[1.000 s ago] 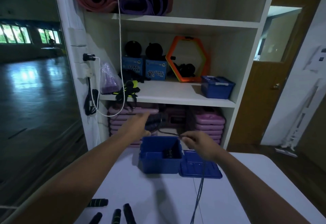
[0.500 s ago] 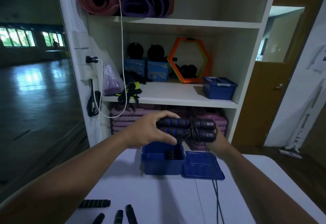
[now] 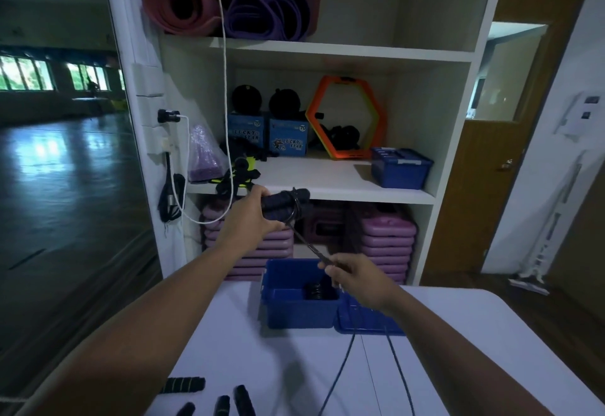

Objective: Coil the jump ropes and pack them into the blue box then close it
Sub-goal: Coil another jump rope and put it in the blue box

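The left hand (image 3: pixel 252 216) curls around the paired jump rope handles (image 3: pixel 284 202), held above the open blue box (image 3: pixel 294 311). The right hand (image 3: pixel 357 279), at their 5 o'clock, pinches the cord (image 3: pixel 304 238) taut. If that pinch slackens, the wraps likely slip off — and the loose tail (image 3: pixel 340 366) trailing toward 6 o'clock could snag the lid (image 3: pixel 363 325) at the box's 3 o'clock. On the white table (image 3: pixel 458 333), spare handles (image 3: pixel 183 384) lie at 7 o'clock. Stocked shelves (image 3: pixel 327 186) stand at 12 — a dim hall.

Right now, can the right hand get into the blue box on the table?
Probably yes. The right hand appears just by the rim of the open blue box, whose lid lies beside it, so nothing covers it. But the hand pinches the rope.
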`<action>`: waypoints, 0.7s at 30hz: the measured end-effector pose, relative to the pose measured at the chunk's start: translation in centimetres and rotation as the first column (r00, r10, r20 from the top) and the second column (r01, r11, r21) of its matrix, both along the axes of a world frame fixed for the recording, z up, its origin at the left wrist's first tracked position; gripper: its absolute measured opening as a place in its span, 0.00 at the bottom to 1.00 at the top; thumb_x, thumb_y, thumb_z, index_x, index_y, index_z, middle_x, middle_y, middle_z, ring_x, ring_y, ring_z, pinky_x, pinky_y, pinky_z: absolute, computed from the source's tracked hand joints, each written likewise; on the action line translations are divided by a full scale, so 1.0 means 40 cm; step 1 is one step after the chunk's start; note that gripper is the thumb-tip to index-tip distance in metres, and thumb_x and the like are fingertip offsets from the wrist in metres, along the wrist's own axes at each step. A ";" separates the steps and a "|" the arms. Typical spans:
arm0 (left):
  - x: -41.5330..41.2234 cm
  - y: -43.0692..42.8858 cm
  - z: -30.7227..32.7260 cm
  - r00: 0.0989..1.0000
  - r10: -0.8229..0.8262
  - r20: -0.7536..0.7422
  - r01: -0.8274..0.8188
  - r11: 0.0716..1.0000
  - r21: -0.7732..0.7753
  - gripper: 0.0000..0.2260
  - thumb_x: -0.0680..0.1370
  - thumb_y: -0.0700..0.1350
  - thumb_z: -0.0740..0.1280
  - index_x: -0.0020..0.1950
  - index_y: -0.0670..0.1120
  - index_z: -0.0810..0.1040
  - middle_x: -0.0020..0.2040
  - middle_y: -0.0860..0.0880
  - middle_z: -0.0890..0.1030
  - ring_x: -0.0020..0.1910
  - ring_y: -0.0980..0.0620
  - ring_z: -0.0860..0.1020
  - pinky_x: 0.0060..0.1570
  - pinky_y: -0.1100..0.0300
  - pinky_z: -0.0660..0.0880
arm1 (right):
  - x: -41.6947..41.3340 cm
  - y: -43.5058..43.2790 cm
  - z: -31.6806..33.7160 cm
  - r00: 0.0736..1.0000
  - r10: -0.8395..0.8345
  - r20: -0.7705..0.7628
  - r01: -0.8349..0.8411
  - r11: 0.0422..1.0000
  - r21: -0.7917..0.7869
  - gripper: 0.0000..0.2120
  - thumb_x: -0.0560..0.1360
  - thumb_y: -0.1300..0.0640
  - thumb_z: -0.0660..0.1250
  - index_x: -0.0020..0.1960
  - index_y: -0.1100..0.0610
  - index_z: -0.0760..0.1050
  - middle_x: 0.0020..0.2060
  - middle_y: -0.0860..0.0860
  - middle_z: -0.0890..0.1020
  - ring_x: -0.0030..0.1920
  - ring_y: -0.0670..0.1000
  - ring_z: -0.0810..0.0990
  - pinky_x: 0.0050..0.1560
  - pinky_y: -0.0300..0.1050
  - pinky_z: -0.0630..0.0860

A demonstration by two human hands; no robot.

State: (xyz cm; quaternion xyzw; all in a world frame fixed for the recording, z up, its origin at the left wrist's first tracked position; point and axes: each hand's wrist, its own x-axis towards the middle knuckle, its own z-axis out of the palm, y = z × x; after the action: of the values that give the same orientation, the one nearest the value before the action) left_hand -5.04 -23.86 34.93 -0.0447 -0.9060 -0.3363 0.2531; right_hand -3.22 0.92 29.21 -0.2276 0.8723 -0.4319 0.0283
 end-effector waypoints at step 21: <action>0.132 0.080 0.073 0.749 -0.660 0.051 0.565 0.678 0.469 0.23 0.70 0.34 0.77 0.62 0.47 0.76 0.51 0.46 0.79 0.45 0.50 0.81 0.44 0.52 0.81 | -0.060 0.103 0.069 0.991 0.043 0.123 0.029 0.847 -0.531 0.10 0.76 0.52 0.68 0.48 0.58 0.81 0.41 0.63 0.81 0.38 0.65 0.76 0.43 0.53 0.73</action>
State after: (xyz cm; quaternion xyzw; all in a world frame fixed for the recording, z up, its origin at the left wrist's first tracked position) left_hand 0.26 -20.65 37.85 -0.2541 -0.7634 -0.5932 0.0280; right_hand -5.61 5.02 31.97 -0.2013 0.7141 -0.6701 0.0226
